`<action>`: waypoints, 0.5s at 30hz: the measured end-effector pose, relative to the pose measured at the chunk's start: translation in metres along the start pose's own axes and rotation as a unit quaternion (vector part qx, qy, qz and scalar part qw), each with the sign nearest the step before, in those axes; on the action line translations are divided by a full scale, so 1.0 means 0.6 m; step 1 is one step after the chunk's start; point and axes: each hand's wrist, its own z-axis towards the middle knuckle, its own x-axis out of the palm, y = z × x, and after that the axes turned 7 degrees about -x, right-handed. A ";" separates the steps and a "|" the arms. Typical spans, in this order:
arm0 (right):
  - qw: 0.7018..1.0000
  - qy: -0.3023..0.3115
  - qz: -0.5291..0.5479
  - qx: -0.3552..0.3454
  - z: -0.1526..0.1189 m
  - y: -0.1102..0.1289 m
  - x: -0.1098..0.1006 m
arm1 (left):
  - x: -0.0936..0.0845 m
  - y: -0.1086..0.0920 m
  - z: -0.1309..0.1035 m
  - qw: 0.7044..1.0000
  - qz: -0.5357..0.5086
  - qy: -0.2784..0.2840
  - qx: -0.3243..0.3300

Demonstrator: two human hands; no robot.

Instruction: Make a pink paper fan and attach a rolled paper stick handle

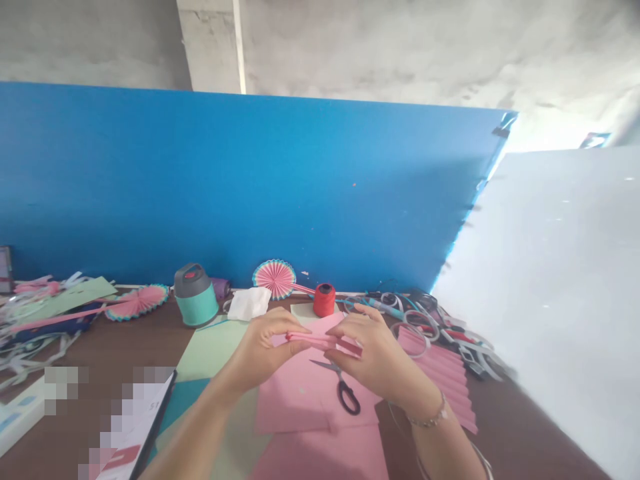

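Note:
Between my two hands is a narrow folded strip of pink paper (320,340), held level above the table. My left hand (267,343) pinches its left end between thumb and fingers. At the other end my right hand (363,343) is closed on the strip, thumb below and fingers above. Under the hands lie flat pink paper sheets (290,400). Scissors (343,390) with black handles rest on those sheets, blades partly apart. A pleated pink sheet (445,373) lies to the right, beside my right wrist.
Behind my hands stand a red thread spool (325,301), a pink paper fan (275,279), a white cloth-like item (249,303) and a teal container (196,300). Cables (460,333) crowd the right. Another fan (137,302) and paper scraps lie left. A blue partition (225,187) closes the back.

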 end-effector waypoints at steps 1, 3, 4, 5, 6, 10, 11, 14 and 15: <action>1.000 0.001 0.001 -0.010 0.000 0.002 -0.002 | -0.002 0.000 0.000 1.000 -0.005 0.003 0.001; 0.999 0.001 0.006 -0.032 0.002 0.006 -0.002 | -0.004 0.002 -0.001 1.000 -0.026 0.013 0.000; 0.999 -0.001 0.009 -0.039 0.002 0.008 -0.001 | -0.004 0.004 0.000 0.999 -0.039 0.019 -0.003; 0.999 -0.002 0.013 -0.042 0.003 0.009 0.000 | -0.004 0.006 0.001 0.998 -0.052 0.025 -0.010; 0.999 -0.004 0.017 -0.040 0.003 0.009 0.002 | -0.005 0.009 0.003 0.997 -0.061 0.030 -0.019; 0.999 0.010 0.047 0.025 0.001 -0.003 0.003 | -0.008 0.021 0.012 0.994 -0.071 0.035 -0.076; 0.997 0.015 0.058 0.047 0.001 -0.007 0.001 | -0.008 0.023 0.014 0.992 -0.078 0.036 -0.090; 0.992 0.032 0.083 0.086 -0.001 -0.019 -0.007 | -0.004 0.027 0.018 0.980 -0.136 0.040 -0.142; 0.992 0.037 0.080 0.087 -0.001 -0.023 -0.009 | -0.001 0.028 0.018 0.972 -0.166 0.036 -0.161</action>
